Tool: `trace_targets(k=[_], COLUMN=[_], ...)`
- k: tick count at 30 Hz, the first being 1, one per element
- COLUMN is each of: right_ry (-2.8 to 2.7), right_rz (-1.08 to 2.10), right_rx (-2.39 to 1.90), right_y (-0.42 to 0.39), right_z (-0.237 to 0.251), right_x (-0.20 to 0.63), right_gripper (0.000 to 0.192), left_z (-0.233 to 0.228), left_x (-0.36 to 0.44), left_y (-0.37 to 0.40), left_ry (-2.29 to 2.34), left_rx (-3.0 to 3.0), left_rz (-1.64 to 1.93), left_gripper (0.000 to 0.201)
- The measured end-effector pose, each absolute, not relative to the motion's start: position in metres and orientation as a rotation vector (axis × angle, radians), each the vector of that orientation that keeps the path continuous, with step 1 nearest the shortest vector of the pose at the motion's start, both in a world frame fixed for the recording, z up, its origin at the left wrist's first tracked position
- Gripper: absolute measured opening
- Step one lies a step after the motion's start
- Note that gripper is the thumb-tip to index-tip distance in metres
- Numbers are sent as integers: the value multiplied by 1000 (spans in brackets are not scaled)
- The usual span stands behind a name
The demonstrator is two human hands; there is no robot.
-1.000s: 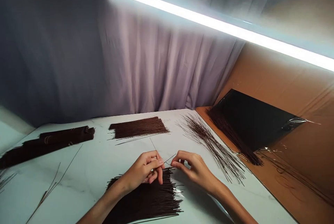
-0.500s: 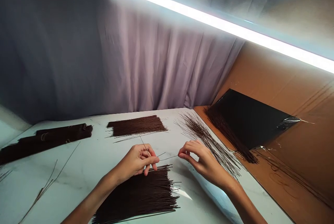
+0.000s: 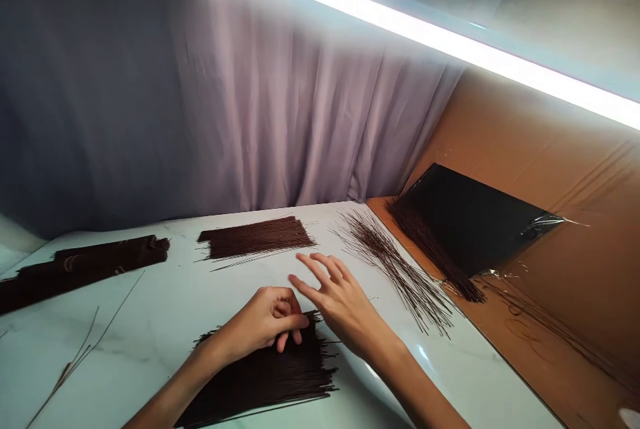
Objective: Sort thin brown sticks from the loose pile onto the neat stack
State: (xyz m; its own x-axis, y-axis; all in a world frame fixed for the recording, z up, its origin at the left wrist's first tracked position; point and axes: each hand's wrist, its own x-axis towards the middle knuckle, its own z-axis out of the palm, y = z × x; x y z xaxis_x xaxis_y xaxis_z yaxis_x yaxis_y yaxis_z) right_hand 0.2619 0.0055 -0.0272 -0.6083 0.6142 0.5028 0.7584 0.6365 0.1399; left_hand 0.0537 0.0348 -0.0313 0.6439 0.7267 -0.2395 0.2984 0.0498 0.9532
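Note:
My left hand (image 3: pixel 280 322) is closed, thumb against curled fingers, over the nearest pile of thin dark brown sticks (image 3: pixel 270 375). Whatever it may be pinching is too fine to make out. Just right of it, my right hand (image 3: pixel 337 295) is raised with its fingers spread and nothing visible in them. Its wrist passes over the right end of the same pile. Behind the hands lies a smaller flat bundle of brown sticks (image 3: pixel 260 237). A loose, fanned-out heap of sticks (image 3: pixel 400 265) is to the right.
The white marbled table (image 3: pixel 165 335) meets a brown cardboard panel (image 3: pixel 565 295) on the right, where a black sheet (image 3: pixel 480 222) lies beside more sticks (image 3: pixel 440 255). Dark bundles (image 3: pixel 100 265) and several loose sticks (image 3: pixel 75 369) are at left. A grey curtain (image 3: pixel 280 122) hangs behind.
My right hand has let go of the thin stick it pinched, moved left toward my left hand and spread its fingers. The sticks seen between the hands no longer show.

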Motion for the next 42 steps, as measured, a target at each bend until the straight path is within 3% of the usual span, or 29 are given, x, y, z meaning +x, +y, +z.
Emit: trace_targets(k=[2, 7, 15, 17, 22, 28, 30, 33, 38, 42], right_ry=[-2386, -2320, -1802, -1518, -1533, -1421, -1374, -1562, -1666, -1607], right_rz=[-459, -402, -253, -63, 654, 1271, 1347, 1086, -37, -205], right_rx=[-1156, -1185, -1279, -1323, -1366, -1114, -1082, -1288, -2036, -2480], right_y=[12, 20, 6, -2, -24, -41, -40, -28, -1, 6], right_z=[-40, -61, -37, -32, -39, -54, -53, -42, -31, -38], right_x=[271, 288, 298, 295, 252, 196, 199, 233, 338, 394], right_gripper=[25, 26, 26, 23, 53, 52, 53, 48, 38, 34], left_z=[-34, -42, -36, -30, -13, -5, -12, -28, -57, -72], left_x=[52, 52, 46, 42, 41, 68, 70, 51, -9, -30], left_y=[39, 48, 50, 52, 45, 17, 19, 41, 89, 102], left_ry=[902, 894, 861, 869, 811, 873, 878, 1031, 1260, 1288], left_rx=[1518, 1510, 1504, 1503, 1474, 1337, 1432, 1993, 2522, 2673], left_rz=[442, 510, 540, 553, 639, 871, 861, 846, 734, 686], left_gripper=[30, 33, 33, 35, 36, 33, 31, 31, 29, 27])
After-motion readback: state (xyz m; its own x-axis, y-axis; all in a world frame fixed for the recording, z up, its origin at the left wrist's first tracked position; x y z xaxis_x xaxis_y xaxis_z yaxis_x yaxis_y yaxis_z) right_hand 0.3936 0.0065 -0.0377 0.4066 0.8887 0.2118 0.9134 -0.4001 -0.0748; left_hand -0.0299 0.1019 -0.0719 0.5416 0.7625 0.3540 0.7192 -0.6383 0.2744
